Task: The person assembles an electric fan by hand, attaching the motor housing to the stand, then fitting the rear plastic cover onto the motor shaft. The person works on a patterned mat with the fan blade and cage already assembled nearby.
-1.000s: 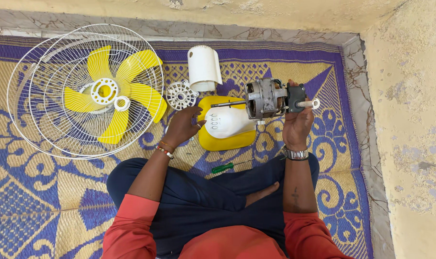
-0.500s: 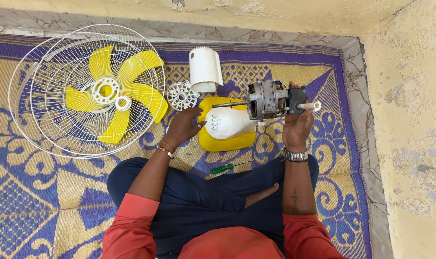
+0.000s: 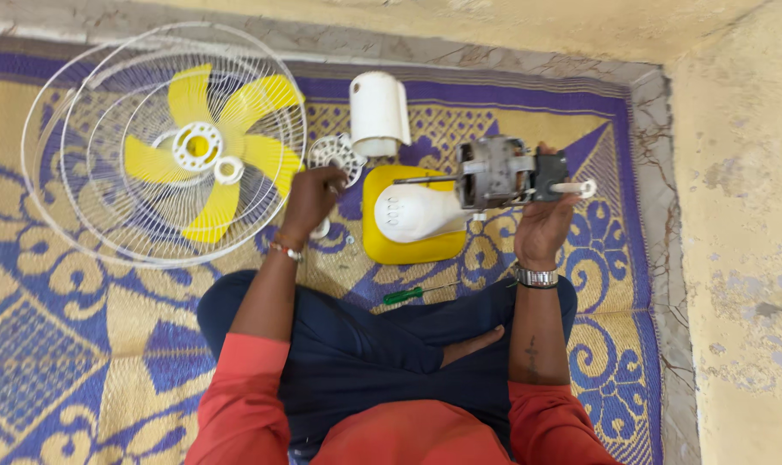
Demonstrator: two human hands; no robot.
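My right hand (image 3: 542, 228) is shut on a grey fan motor (image 3: 494, 172) and holds it up over the mat, shaft pointing left and a white knob at its right end. My left hand (image 3: 309, 198) is stretched out to the left of the yellow and white fan base (image 3: 408, 245), fingertips at the edge of a white round perforated disc (image 3: 341, 151). The picture is blurred there, so whether those fingers grip the disc does not show. A small white part (image 3: 322, 229) lies just under that hand.
White wire fan guards (image 3: 89, 172) with yellow blades (image 3: 245, 155) lie at the left. A white cylindrical cover (image 3: 378, 112) lies beyond the base. A green-handled screwdriver (image 3: 412, 294) rests by my crossed legs. A rough wall (image 3: 735, 215) bounds the patterned mat (image 3: 64, 327) at the right.
My left hand has left the fan base and moved up and left to the white disc. The motor in my right hand has shifted slightly right. The camera has tilted.
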